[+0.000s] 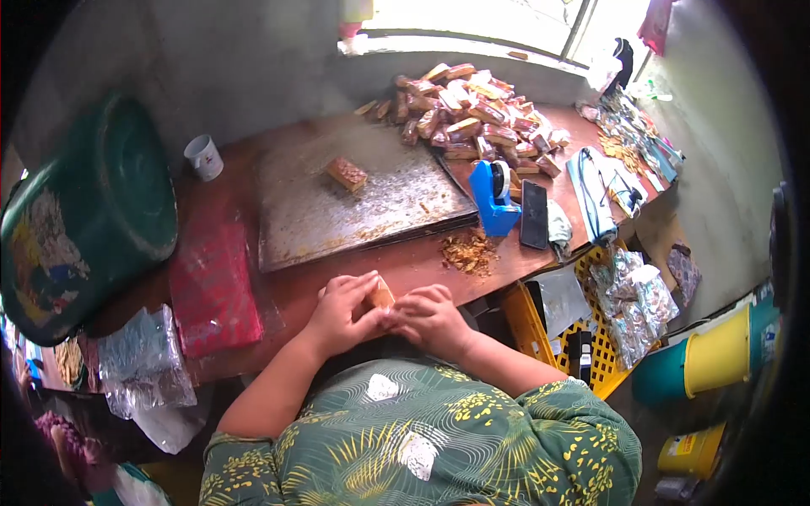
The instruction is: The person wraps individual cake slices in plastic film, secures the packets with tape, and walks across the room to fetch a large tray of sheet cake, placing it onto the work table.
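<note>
Close to my body, at the table's near edge, a small rectangular cake bar (382, 295) is held between my hands. My left hand (339, 310) grips it from the left, thumb and fingers around its sides. At its lower right end my right hand (432, 319) pinches, fingers bent; a wrapper there is too small to make out clearly. A single cake bar (347, 174) with a reddish, shiny top lies on the worn metal tray (295, 215) ahead. Behind the tray is a large heap of similar wrapped bars (481, 114).
Right of the tray stand a blue tape dispenser (495, 202) and a black phone (534, 215), with brown crumbs (468, 253) nearby. On the left are a red plastic sheet (215, 291), clear bags (139, 354), a white mug (203, 158) and a green tub (93, 211). A yellow crate (527, 329) sits lower right.
</note>
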`<state>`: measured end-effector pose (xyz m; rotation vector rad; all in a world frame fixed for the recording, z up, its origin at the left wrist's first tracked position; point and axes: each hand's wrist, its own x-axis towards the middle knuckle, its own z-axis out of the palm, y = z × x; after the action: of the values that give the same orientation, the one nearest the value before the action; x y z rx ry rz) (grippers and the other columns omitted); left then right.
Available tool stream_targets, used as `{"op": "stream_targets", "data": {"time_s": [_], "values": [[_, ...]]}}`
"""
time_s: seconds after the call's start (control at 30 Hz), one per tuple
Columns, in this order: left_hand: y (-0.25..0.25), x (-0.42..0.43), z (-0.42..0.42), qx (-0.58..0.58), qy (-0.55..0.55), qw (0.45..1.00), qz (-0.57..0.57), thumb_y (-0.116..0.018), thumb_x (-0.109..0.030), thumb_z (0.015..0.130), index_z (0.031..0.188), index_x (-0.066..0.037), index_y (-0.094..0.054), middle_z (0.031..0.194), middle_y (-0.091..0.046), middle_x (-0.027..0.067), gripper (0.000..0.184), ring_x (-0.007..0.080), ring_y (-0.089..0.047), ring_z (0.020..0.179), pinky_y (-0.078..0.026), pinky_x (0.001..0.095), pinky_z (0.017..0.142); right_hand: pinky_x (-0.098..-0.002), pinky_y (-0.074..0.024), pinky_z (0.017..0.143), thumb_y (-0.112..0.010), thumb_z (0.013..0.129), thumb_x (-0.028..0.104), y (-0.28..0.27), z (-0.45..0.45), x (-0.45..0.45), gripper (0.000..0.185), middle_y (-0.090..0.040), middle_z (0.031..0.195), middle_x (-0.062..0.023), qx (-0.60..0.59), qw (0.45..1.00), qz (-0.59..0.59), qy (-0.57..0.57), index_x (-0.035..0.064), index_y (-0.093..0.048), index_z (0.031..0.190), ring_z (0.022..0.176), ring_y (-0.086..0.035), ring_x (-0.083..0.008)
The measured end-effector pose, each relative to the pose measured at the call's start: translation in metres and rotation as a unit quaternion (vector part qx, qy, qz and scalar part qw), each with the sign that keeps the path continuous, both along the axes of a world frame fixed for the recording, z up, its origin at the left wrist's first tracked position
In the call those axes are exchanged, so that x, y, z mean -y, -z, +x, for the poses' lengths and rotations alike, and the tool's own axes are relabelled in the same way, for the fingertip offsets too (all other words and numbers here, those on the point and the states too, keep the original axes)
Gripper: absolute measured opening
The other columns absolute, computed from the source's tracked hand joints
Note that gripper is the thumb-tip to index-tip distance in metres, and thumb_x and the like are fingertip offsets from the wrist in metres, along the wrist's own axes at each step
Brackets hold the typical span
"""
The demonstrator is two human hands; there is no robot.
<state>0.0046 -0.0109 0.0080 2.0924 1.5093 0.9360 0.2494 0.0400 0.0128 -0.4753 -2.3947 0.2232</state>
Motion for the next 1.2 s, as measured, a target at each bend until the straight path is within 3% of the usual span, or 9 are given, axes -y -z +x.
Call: {"op": "stream_targets", "data": {"time_s": [0.03, 0.2, 0.33, 0.53, 0.77, 0.9, 1.0, 1.13, 1.2], "values": [[-0.012, 0.007, 0.004, -0.032, 0.005, 0.999, -0.010, -0.072, -0.052, 0.086, 0.141, -0.007, -0.059, 0.151, -0.055, 0.0056, 0.072, 0.0309, -0.044, 0.137, -0.028, 0.0488, 0.116, -0.0398, -0.0453, 0.095, -0.078, 0.083, 0.021, -0.001, 0.000, 0.004, 0.037, -0.071, 0.113, -0.0002, 0.002, 1.000, -0.030, -0.005, 0.0215, -0.075, 0.120, 0.106, -0.064, -0.0229], [-0.009, 0.009, 0.013, -0.123, -0.019, 0.992, 0.023, -0.077, -0.051, 0.081, 0.142, -0.009, -0.058, 0.152, -0.053, 0.0042, 0.077, 0.0300, -0.043, 0.139, -0.027, 0.0466, 0.117, -0.0415, -0.0462, 0.097, -0.084, 0.076, 0.018, -0.025, 0.021, -0.033, 0.052, -0.072, 0.110, -0.0079, -0.028, 0.994, -0.091, 0.060, 0.0119, -0.069, 0.125, 0.106, -0.066, -0.0288], [-0.010, 0.010, 0.015, -0.122, -0.025, 0.991, 0.046, -0.080, -0.047, 0.079, 0.139, -0.008, -0.061, 0.149, -0.056, 0.0067, 0.074, 0.0298, -0.047, 0.135, -0.032, 0.0457, 0.115, -0.0456, -0.0516, 0.082, -0.074, 0.090, 0.018, -0.044, 0.084, -0.125, 0.055, -0.069, 0.109, -0.0101, -0.179, 0.914, 0.030, 0.364, 0.0080, -0.054, 0.140, 0.098, -0.065, -0.0308], [-0.010, 0.010, 0.016, -0.106, -0.019, 0.993, 0.057, -0.081, -0.044, 0.079, 0.138, -0.008, -0.062, 0.147, -0.059, 0.0066, 0.071, 0.0295, -0.050, 0.133, -0.034, 0.0439, 0.113, -0.0328, -0.0552, 0.074, -0.068, 0.096, 0.016, -0.010, 0.119, -0.226, 0.066, -0.073, 0.086, -0.0113, -0.240, 0.835, -0.352, 0.349, 0.0004, -0.038, 0.153, 0.076, -0.070, -0.0186], [-0.007, 0.012, 0.013, -0.093, -0.014, 0.993, 0.074, -0.081, -0.041, 0.079, 0.136, -0.009, -0.061, 0.145, -0.060, 0.0064, 0.068, 0.0308, -0.053, 0.132, -0.035, 0.0443, 0.113, -0.0381, -0.0526, 0.069, -0.072, 0.090, 0.007, -0.029, 0.097, -0.152, 0.030, -0.065, 0.079, -0.0087, -0.230, 0.894, -0.120, 0.366, 0.0070, -0.056, 0.115, 0.071, -0.067, -0.0247], [-0.007, 0.010, 0.013, -0.078, -0.011, 0.994, 0.072, -0.083, -0.040, 0.079, 0.136, -0.010, -0.059, 0.143, -0.061, 0.0071, 0.069, 0.0320, -0.054, 0.131, -0.037, 0.0452, 0.112, -0.0508, -0.0460, 0.080, -0.073, 0.088, 0.017, -0.002, 0.122, -0.143, 0.023, -0.064, 0.085, -0.0090, -0.018, 0.860, 0.030, 0.510, 0.0130, -0.056, 0.104, 0.088, -0.063, -0.0344], [-0.003, 0.008, 0.011, -0.049, -0.014, 0.995, 0.085, -0.084, -0.040, 0.077, 0.137, -0.010, -0.058, 0.136, -0.063, 0.0112, 0.072, 0.0335, -0.055, 0.129, -0.040, 0.0458, 0.110, -0.0470, -0.0486, 0.076, -0.073, 0.089, 0.016, 0.000, 0.125, -0.130, 0.017, -0.067, 0.085, -0.0113, -0.018, 0.876, -0.008, 0.483, 0.0112, -0.060, 0.098, 0.085, -0.065, -0.0327], [-0.001, 0.010, 0.011, -0.031, -0.025, 0.996, 0.078, -0.084, -0.041, 0.077, 0.138, -0.010, -0.057, 0.130, -0.063, 0.0158, 0.074, 0.0343, -0.055, 0.129, -0.040, 0.0460, 0.110, -0.0310, -0.0521, 0.069, -0.068, 0.086, -0.002, -0.009, 0.062, -0.074, 0.014, -0.069, 0.086, -0.0083, -0.156, 0.932, -0.280, 0.171, 0.0046, -0.065, 0.098, 0.078, -0.067, -0.0180], [-0.002, 0.010, 0.012, -0.026, -0.026, 0.996, 0.079, -0.084, -0.041, 0.077, 0.139, -0.010, -0.056, 0.131, -0.062, 0.0159, 0.075, 0.0340, -0.055, 0.129, -0.040, 0.0460, 0.111, -0.0302, -0.0539, 0.076, -0.074, 0.080, -0.005, -0.023, 0.030, -0.028, 0.026, -0.072, 0.094, -0.0077, -0.044, 0.913, -0.400, 0.067, 0.0066, -0.068, 0.103, 0.082, -0.068, -0.0177]]}}
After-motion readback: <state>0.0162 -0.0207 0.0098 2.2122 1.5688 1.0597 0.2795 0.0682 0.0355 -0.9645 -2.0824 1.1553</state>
